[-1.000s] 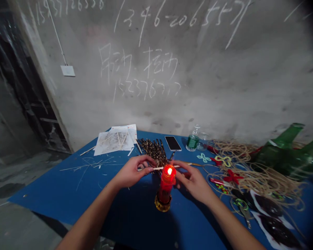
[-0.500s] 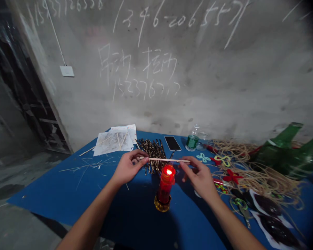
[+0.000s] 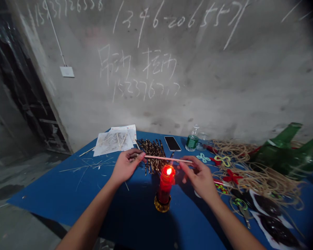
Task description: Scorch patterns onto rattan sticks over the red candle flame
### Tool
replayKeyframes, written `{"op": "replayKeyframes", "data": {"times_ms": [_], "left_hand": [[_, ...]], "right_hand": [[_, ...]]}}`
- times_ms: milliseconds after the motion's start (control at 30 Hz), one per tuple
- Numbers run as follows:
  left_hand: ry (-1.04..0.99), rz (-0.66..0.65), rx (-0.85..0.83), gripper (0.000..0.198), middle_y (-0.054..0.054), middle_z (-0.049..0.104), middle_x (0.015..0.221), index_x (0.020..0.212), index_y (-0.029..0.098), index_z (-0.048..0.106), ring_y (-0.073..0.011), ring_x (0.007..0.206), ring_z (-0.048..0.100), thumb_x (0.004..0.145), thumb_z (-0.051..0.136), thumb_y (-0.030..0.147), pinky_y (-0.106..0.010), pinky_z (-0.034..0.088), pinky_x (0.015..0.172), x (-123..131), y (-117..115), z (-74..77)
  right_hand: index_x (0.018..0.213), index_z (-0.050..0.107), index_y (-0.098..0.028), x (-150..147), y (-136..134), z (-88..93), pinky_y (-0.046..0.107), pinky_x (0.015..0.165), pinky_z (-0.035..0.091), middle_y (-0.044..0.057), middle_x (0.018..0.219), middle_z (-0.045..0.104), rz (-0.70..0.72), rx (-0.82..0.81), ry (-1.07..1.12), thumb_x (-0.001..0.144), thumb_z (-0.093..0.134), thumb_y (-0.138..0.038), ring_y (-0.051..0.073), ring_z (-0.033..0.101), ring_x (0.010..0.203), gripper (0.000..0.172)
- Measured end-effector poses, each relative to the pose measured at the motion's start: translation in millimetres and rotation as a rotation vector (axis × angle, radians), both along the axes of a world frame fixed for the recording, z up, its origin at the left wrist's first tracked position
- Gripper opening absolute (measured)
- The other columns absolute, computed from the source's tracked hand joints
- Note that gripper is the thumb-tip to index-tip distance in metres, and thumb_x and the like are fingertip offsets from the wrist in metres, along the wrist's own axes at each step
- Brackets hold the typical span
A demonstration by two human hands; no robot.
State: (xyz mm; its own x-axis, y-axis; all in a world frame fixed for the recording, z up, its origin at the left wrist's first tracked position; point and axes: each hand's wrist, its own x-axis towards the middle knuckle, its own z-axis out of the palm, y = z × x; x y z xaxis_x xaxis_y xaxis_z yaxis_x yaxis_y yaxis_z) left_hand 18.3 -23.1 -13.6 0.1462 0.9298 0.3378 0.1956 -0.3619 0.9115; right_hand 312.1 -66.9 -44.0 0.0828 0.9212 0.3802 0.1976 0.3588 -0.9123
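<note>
Hands are pinching a thin pale wooden stick (image 3: 168, 159) at both ends: the left hand (image 3: 126, 166) is gripping the left end, the right hand (image 3: 198, 177) the right end. The stick is spanning level above a pile of charred sticks (image 3: 152, 156), just far of a lit red candle (image 3: 166, 184), over a blue table (image 3: 54, 187).

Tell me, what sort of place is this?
It looks like a makeshift craft workspace in an unfinished building: a raw concrete wall scrawled with chalk numbers, and a blue table holding scorched sticks, coiled twine and a lit red candle.
</note>
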Motion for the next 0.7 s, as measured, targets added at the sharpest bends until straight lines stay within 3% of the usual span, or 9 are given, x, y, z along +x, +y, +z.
{"op": "replayKeyframes", "data": {"times_ms": [200, 367, 533, 700], "left_hand": [[-0.032, 0.011, -0.019, 0.033, -0.007, 0.081, 0.076, 0.093, 0.018, 0.076, -0.0203, 0.071, 0.073, 0.09, 0.073, 0.051, -0.031, 0.053, 0.069, -1.3, 0.3, 1.8], [-0.094, 0.012, -0.053, 0.038, -0.007, 0.079, 0.07, 0.088, 0.016, 0.079, -0.0142, 0.059, 0.061, 0.088, 0.079, 0.054, -0.026, 0.045, 0.06, -2.9, -0.5, 2.2], [-0.379, 0.027, -0.105, 0.042, -0.006, 0.074, 0.065, 0.077, 0.014, 0.078, -0.0078, 0.051, 0.049, 0.078, 0.089, 0.055, -0.02, 0.035, 0.05, -4.8, -0.2, 4.1], [-0.629, 0.019, -0.151, 0.046, -0.006, 0.07, 0.059, 0.071, 0.012, 0.077, -0.0065, 0.05, 0.052, 0.066, 0.098, 0.053, -0.017, 0.036, 0.047, -4.9, 1.4, 7.8]], "right_hand": [[0.113, 0.069, -0.021, 0.3, -0.8, 2.3, 0.028, 0.045, 0.051, 0.007, 0.09, 0.082, -0.022, 0.013, -0.028, 0.095, 0.073, -0.061, 0.017, 0.067, 0.045, 0.043], [0.108, 0.071, -0.021, 2.8, -1.7, 4.3, 0.028, 0.045, 0.05, 0.007, 0.085, 0.081, -0.077, 0.058, -0.038, 0.098, 0.07, -0.058, 0.017, 0.066, 0.044, 0.039], [0.099, 0.072, -0.019, 5.7, -6.1, 15.0, 0.027, 0.043, 0.049, 0.005, 0.076, 0.079, -0.168, 0.13, 0.006, 0.095, 0.074, -0.057, 0.016, 0.064, 0.041, 0.038], [0.084, 0.073, -0.018, 4.6, -13.5, 26.7, 0.024, 0.04, 0.046, 0.003, 0.066, 0.075, -0.177, 0.194, 0.037, 0.094, 0.077, -0.053, 0.013, 0.06, 0.037, 0.037]]}}
